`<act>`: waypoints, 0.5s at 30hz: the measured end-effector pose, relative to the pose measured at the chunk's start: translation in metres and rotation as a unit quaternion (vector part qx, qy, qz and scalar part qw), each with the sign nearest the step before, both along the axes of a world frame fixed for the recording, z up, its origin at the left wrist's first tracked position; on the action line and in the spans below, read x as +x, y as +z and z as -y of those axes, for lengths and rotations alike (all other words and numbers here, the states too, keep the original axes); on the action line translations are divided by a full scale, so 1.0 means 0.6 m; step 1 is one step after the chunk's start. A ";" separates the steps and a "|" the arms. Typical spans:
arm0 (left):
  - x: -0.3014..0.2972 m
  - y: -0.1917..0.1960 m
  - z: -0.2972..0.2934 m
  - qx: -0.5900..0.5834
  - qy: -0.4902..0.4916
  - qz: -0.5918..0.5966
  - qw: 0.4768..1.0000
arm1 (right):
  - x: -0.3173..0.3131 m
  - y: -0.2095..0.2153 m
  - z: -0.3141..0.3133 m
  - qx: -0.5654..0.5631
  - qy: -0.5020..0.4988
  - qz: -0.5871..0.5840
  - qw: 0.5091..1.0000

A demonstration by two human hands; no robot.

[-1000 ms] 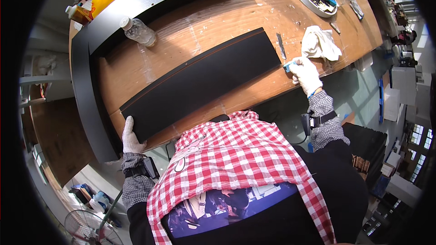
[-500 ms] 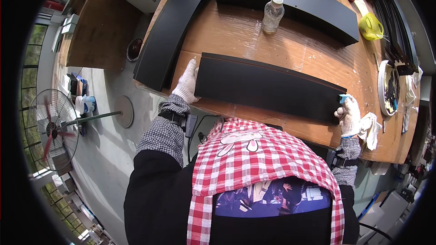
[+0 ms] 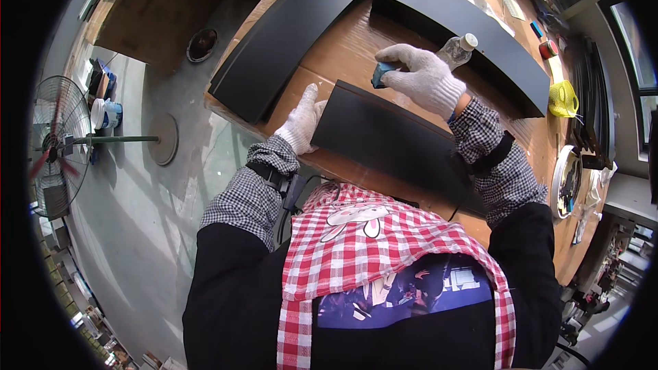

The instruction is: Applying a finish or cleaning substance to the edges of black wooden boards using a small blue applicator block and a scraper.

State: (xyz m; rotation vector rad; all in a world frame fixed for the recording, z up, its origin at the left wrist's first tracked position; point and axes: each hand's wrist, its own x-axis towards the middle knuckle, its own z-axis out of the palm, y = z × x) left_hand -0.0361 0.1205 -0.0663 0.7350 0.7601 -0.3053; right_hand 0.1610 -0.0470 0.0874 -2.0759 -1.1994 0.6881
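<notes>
Open to pass over the bare brown stretch of worktop between the left black piece and the flat black panel. Pinched at the panel's left edge by the left hand. Obstructed above the panel's far edge by the right hand, closed round a blue block, and just beyond by the clear bottle. Walled off farther out by the far black piece. Crossed on the right by the checked sleeve.
</notes>
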 end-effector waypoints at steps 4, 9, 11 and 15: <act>-0.022 -0.016 0.005 0.089 -0.041 0.018 0.995 | -0.014 -0.023 -0.107 -0.064 0.119 0.094 0.986; -0.031 0.043 -0.001 0.187 -0.132 0.077 0.970 | -0.020 -0.038 -0.174 -0.133 0.190 0.140 0.963; -0.033 0.034 0.000 0.186 -0.141 0.086 0.969 | -0.025 -0.037 -0.192 -0.174 0.225 0.151 0.947; -0.020 0.094 0.003 0.101 -0.109 -0.011 0.989 | -0.026 -0.039 -0.198 -0.228 0.261 0.163 0.924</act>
